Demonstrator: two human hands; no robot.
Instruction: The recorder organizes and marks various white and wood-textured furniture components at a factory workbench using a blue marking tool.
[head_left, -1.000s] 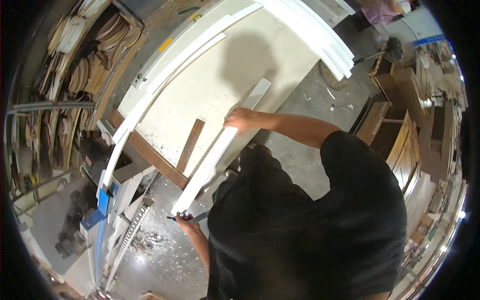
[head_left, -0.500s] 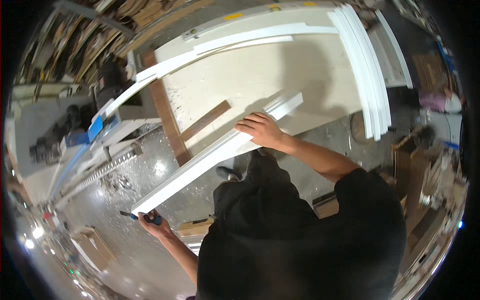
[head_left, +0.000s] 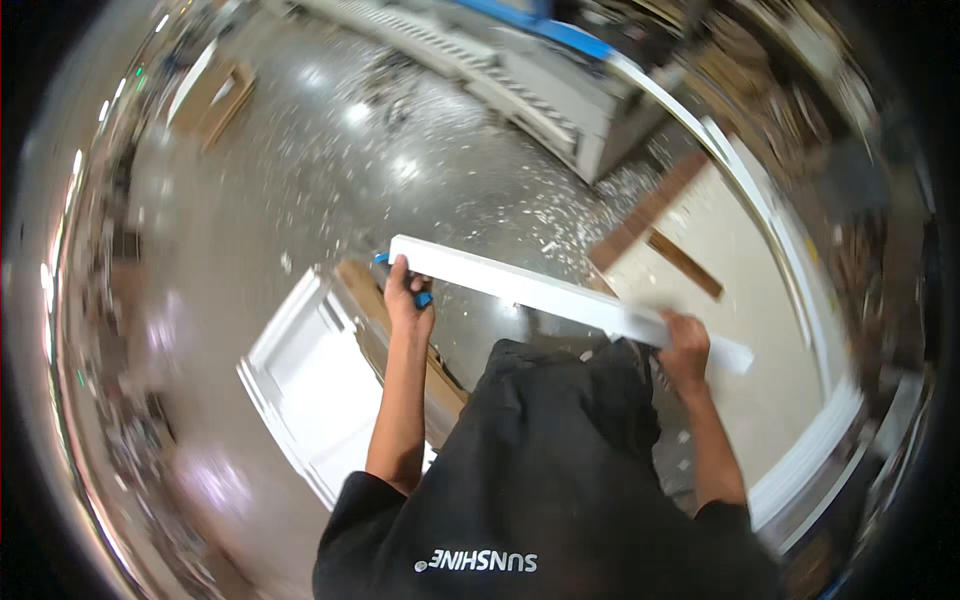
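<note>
While the left hand [head_left: 408, 300] and right hand [head_left: 686, 348] grip it, a long white strip [head_left: 520, 288] spans crosswise before the torso.
Left hand closed at the strip's left end, blue-handled tool [head_left: 423, 299] also in the grasp; right hand closed round it short of the other end. Long axis slants: left end up-left over glossy grey floor [head_left: 250, 190] flecked with pale chips, right end down-right over smooth cream tabletop [head_left: 690, 325]. On that top, a narrow brown wooden slat [head_left: 685, 262]; lower left, a white panel [head_left: 325, 395] with raised edges.
</note>
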